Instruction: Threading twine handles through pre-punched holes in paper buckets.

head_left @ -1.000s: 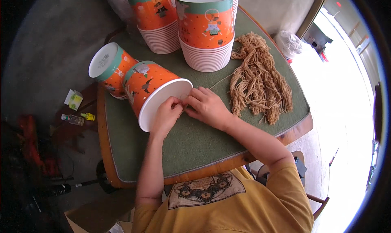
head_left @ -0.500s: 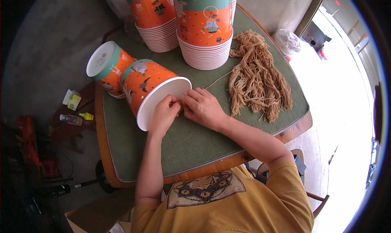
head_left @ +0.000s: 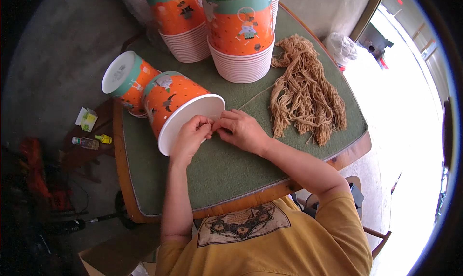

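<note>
An orange and green paper bucket (head_left: pixel 177 98) lies on its side, its white mouth toward me. In front of that mouth my left hand (head_left: pixel 192 137) is closed in a pinch, its back hiding part of the rim. Fingertip to fingertip with it, my right hand (head_left: pixel 242 131) pinches too. A thin tan string (head_left: pixel 256 98) runs from the right fingers to a loose hank of tan yarn (head_left: pixel 305 90) on the right. What lies between the left fingertips is too small to make out.
Stacks of upside-down paper buckets (head_left: pixel 239 39) stand at the back of the green-covered table (head_left: pixel 231 179), and another bucket (head_left: pixel 126 78) leans behind the lying one. Left of the table are a small clear bottle (head_left: pixel 86 142) and a yellow bottle (head_left: pixel 103 138).
The lying bucket's mouth has shifted slightly left and down. My right fingers have lifted and spread a little from the rim, and the string's near end has moved slightly left.
</note>
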### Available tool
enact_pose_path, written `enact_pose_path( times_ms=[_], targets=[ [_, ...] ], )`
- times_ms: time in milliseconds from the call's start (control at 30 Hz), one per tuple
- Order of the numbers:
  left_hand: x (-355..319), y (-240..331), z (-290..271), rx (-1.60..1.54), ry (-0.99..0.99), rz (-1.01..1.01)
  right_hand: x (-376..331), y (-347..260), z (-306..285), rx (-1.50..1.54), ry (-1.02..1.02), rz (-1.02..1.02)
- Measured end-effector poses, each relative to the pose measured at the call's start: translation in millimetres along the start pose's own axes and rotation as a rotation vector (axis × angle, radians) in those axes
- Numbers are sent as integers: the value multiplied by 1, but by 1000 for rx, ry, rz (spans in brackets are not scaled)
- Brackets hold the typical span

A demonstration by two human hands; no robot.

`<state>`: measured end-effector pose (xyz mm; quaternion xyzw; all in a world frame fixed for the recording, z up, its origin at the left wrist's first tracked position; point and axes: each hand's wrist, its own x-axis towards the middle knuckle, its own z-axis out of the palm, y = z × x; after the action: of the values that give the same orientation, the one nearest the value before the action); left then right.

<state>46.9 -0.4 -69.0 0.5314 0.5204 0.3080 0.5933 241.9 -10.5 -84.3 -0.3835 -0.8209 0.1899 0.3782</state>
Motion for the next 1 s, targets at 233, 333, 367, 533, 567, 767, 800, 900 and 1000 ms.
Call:
enact_pose_path(
  times_ms=[233, 333, 367, 533, 567, 767, 800, 900, 1000],
  targets=[
    [1, -4, -5, -37, -34, 17, 1, 8, -1, 213, -87, 144],
    [0, -1, -2, -5, -14, 29, 3, 7, -4, 210, -116, 173],
    [0, -2, -3, -4, -14, 28, 4, 7, -4, 211, -115, 174],
    [2, -5, -7, -40, -38, 51, 5, 8, -4, 271, -120, 187],
    [2, -4, -7, -39, -38, 51, 5, 8, -5, 271, -119, 187],
    [0, 3, -3, -55, -4, 4, 3, 5, -5, 230, 4, 131],
    [1, 0, -5, -56, -7, 12, 4, 4, -5, 221, 13, 129],
    [2, 0, -5, -54, -8, 23, 4, 2, -6, 182, 19, 127],
    [1, 2, -2, -55, 1, 22, 3, 6, -1, 120, 26, 106]
  ],
)
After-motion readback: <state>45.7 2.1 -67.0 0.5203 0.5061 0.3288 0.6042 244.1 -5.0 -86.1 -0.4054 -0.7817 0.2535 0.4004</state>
